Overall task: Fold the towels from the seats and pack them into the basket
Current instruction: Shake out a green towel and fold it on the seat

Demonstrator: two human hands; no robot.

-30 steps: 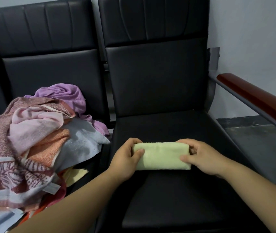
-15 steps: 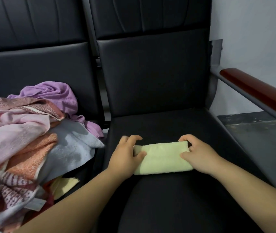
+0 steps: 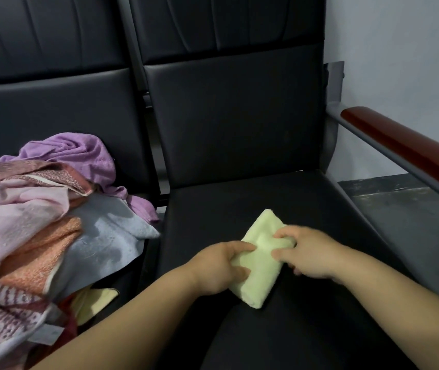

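A small pale yellow towel (image 3: 259, 265), folded into a narrow strip, lies slanted on the black seat (image 3: 279, 209) in front of me. My left hand (image 3: 218, 268) grips its near left side, thumb on top. My right hand (image 3: 311, 255) pinches its right edge with curled fingers. A heap of unfolded towels (image 3: 34, 231) covers the seat to the left: purple, pink, orange, light blue and a patterned maroon one. No basket is in view.
A wooden armrest (image 3: 405, 148) on a grey metal frame runs along the right side of the seat. Behind it are a grey wall and dark floor (image 3: 400, 204). Another yellow cloth (image 3: 95, 303) peeks from under the heap.
The folded yellow towel has turned from lying crosswise to slanting, its far end pointing away from me. Both hands have kept hold and moved closer together on it.
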